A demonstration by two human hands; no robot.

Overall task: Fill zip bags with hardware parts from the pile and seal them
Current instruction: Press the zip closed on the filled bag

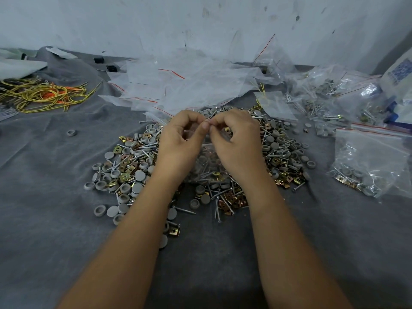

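In the middle of the frame, the left hand (178, 139) and the right hand (236, 139) pinch together the top edge of a clear zip bag (207, 161), thumbs and forefingers closed on its strip, the fingertips of both hands almost touching. The bag hangs down between the wrists and holds some screws and grey caps; its bottom rests on the pile of hardware parts (133, 166).

The pile spreads to both sides of the hands and also in front of them: round grey plastic caps, thin silver screws, and small square brass-coloured clips, all loose and mixed. It lies on a grey cloth (55, 208), soft and wrinkled, with wide bare room in the lower left and lower right of the frame.

Just behind the pile, in the upper centre, lies a heap of empty bags (178, 85), thin and shiny, with red lines at the seal. At the right, filled bags (370, 161) lie near the edge of the frame. In the upper left is a bundle of yellow and orange cords (44, 94). A white scuffed wall (200, 23) closes the back.
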